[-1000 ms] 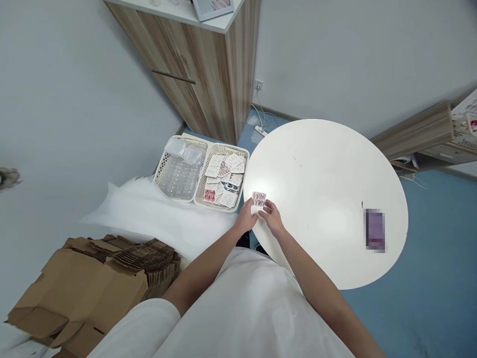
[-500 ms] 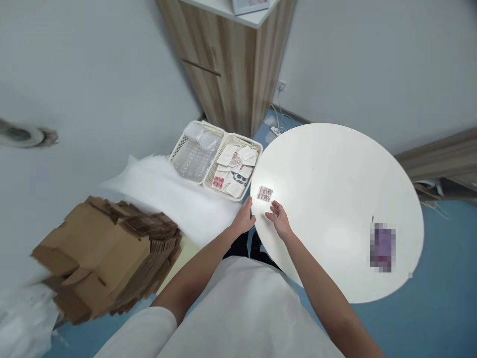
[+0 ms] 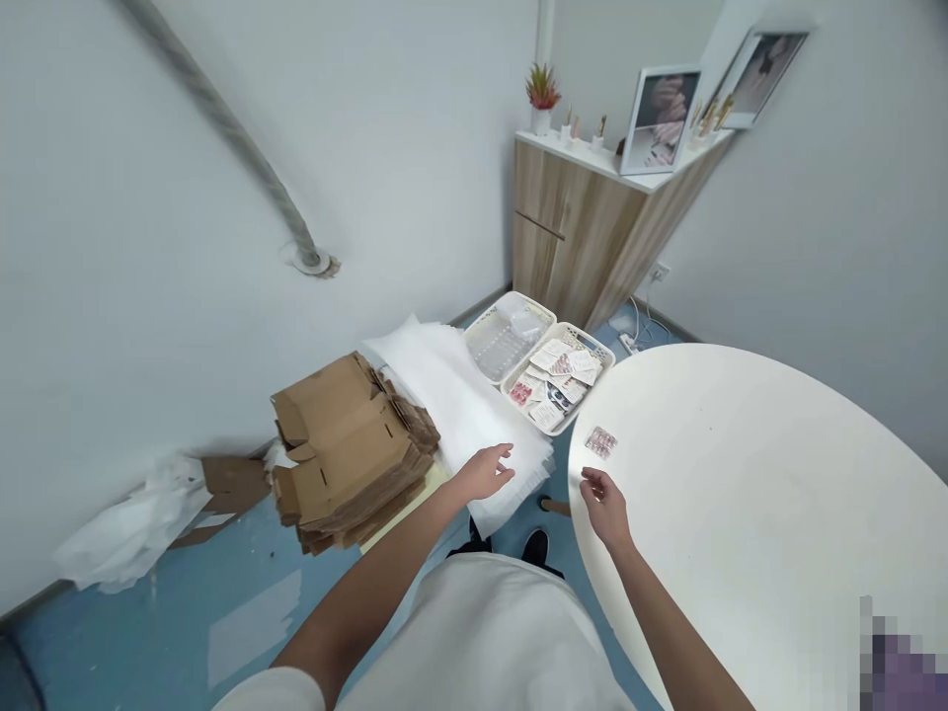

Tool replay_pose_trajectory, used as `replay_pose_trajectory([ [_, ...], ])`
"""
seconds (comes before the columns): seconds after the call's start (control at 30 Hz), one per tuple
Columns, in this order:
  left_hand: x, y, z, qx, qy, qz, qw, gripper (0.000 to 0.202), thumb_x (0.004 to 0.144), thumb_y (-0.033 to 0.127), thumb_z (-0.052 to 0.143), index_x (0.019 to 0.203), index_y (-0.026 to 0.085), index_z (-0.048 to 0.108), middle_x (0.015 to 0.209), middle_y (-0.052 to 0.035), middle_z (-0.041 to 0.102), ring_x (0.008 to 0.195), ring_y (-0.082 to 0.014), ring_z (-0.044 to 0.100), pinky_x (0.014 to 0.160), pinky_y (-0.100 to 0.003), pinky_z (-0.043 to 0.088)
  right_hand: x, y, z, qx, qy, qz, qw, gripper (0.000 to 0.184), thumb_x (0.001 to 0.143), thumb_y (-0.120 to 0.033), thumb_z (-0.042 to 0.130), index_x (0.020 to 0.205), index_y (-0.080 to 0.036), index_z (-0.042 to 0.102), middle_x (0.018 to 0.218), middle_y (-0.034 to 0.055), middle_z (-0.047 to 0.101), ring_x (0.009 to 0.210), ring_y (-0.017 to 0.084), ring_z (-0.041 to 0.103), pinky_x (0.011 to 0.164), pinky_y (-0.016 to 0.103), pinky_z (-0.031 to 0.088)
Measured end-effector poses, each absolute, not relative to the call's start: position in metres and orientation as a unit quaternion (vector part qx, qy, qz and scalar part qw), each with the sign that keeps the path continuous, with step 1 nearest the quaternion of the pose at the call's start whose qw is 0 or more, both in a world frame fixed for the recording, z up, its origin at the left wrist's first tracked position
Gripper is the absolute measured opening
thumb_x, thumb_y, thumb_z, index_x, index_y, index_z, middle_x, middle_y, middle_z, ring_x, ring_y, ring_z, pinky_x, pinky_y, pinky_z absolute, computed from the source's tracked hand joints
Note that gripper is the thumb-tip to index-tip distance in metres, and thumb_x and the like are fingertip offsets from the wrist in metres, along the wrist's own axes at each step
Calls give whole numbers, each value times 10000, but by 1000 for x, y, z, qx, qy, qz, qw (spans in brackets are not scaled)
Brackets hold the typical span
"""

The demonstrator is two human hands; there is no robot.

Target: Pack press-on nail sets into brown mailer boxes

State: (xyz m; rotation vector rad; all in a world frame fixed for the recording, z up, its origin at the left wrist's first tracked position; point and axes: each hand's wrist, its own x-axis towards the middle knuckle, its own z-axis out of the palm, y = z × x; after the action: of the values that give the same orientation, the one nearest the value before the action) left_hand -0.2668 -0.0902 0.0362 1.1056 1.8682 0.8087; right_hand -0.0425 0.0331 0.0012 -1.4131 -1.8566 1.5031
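My left hand (image 3: 485,473) is in the air over the near end of a pile of white foam sheets (image 3: 474,380). Its fingers are stretched and apart, and nothing is in them. At the left rim of the round white table (image 3: 726,464), my right hand (image 3: 607,506) hovers with loosely bent, parted fingers and holds nothing. Just beyond those fingertips, a small clear pack of pinkish pieces, like press-on nails (image 3: 600,442), lies flat on the tabletop. A stack of flat brown cardboard boxes (image 3: 348,444) stands left of the foam sheets.
Two white baskets sit side by side past the foam: one basket (image 3: 507,396) has carded packs, the other basket (image 3: 474,324) clear plastic trays. Behind stands a wood-grain cabinet (image 3: 578,237) with picture frames. White plastic wrapping (image 3: 140,523) lies at the floor's left. A pixelated purple patch (image 3: 908,667) covers the lower right.
The view has swung left and up. My left hand has moved away from the table's edge to over the foam sheets. My right hand stays near the small pack, which still lies on the table.
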Motion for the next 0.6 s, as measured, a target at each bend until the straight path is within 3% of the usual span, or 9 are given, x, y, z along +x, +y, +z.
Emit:
replay_pose_trajectory([
  [0.23,-333,-81,58,426,729,345,410,481,668,353,600,1120,212,515,1050,-74,599,821,-179,609,665,-256,476,-139,43,32,-406,-717,550,137,296,687,-401,515,899,-211,594,833,47,637,707,186,584,636,330,467],
  [0.6,-382,12,55,314,737,416,431,546,650,357,646,1129,146,492,1146,-117,535,882,-189,590,783,-281,445,-198,150,42,-420,-760,490,76,297,650,-349,581,915,-218,602,864,39,632,718,163,574,686,321,443],
])
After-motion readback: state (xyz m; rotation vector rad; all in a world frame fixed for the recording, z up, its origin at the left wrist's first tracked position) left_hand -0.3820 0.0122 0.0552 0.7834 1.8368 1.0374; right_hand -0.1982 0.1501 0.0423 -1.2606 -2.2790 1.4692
